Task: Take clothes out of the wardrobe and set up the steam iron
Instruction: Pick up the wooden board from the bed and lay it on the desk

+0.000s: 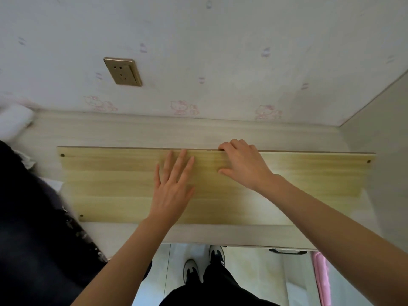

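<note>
A pale yellow wooden board (110, 186) with screw holes near its corners lies flat on a whitish wood-grain desk (132, 133). My left hand (172, 188) rests flat on the middle of the board, fingers straight and spread. My right hand (242, 164) grips the board's far edge, fingers curled over it and thumb on the top face. No steam iron and no wardrobe are in view. Dark clothing (33, 217) lies heaped at the desk's left end.
A gold wall socket (122, 71) sits on the cartoon-print wallpaper above the desk. A white side panel (379, 140) closes the desk on the right. A white object (13, 120) lies at far left. Below are my shoes (198, 266), a drawer handle (287, 251) and pink cloth (322, 279).
</note>
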Available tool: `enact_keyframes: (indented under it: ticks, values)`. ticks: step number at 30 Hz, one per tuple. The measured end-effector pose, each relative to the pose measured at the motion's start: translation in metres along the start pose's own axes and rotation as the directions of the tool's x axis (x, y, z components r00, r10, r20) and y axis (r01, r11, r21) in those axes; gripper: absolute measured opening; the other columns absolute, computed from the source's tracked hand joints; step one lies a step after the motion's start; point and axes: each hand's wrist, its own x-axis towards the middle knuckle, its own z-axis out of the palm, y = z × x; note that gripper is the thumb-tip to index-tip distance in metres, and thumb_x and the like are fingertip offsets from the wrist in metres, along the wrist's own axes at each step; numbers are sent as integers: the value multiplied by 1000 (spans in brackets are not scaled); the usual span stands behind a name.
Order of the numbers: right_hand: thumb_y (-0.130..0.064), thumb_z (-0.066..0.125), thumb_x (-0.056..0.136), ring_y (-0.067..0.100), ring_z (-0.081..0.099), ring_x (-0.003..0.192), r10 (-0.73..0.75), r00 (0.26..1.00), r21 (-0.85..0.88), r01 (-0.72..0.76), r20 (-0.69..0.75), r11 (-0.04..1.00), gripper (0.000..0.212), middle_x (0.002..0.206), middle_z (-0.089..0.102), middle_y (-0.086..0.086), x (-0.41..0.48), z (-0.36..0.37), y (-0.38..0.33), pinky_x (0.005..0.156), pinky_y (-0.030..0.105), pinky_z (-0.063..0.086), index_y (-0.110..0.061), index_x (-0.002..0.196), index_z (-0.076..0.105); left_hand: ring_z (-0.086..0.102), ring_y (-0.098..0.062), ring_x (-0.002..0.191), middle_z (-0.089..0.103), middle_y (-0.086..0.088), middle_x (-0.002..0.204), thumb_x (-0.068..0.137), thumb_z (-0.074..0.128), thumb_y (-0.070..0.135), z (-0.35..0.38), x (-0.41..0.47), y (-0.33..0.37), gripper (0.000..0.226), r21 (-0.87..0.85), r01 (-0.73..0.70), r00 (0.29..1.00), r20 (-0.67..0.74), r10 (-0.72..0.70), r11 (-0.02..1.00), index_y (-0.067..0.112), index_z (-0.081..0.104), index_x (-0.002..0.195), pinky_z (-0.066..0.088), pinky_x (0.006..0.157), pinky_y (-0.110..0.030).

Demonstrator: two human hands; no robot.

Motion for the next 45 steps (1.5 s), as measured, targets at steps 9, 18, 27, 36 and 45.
enact_keyframes:
  ticks: [9, 18, 27, 36, 45]
  values:
    - [-38, 74, 75, 25, 45, 115, 36, 976, 24, -42, 217, 999, 65, 124, 49, 4, 65, 39, 29, 93, 40, 39, -20, 130, 43, -25, -28, 144, -18, 9, 159, 82, 54, 63, 58, 5, -19, 91, -16, 112, 956, 274, -103, 994, 38, -1, 151, -6, 113, -61]
    - [-34, 74, 76, 31, 43, 120, 49, 915, 91, -93, 401, 991, 70, 130, 46, 11, 101, 79, 48, 97, 45, 41, -15, 134, 41, -28, -27, 142, -24, 16, 156, 78, 36, 76, 85, 18, -37, 89, -12, 150, 901, 413, -132, 989, 46, -10, 147, -2, 110, -65]
    - [-41, 76, 74, 34, 46, 115, 42, 888, 46, -71, 459, 996, 72, 124, 48, 14, 114, 100, 52, 95, 47, 44, -9, 130, 44, -28, -28, 142, -22, 18, 156, 76, 37, 77, 92, 22, -41, 88, -48, 177, 880, 455, -137, 983, 49, -7, 147, -3, 108, -68]
    - [-29, 69, 84, 34, 36, 114, 39, 893, -76, -5, 449, 997, 44, 120, 45, 14, 115, 97, 43, 88, 49, 46, -5, 116, 51, -29, -27, 142, -24, 19, 155, 75, 33, 78, 100, 24, -45, 88, -63, 192, 856, 499, -136, 979, 48, -7, 147, -5, 108, -68]
    - [-49, 37, 96, 39, 3, 143, 114, 931, -98, -85, 347, 992, 67, 159, -1, 8, 46, 137, 55, 111, 63, 14, -27, 151, 6, -24, -27, 144, -21, 18, 156, 72, 26, 82, 102, 28, -45, 89, -44, 203, 852, 500, -154, 978, 47, -3, 148, -4, 109, -68]
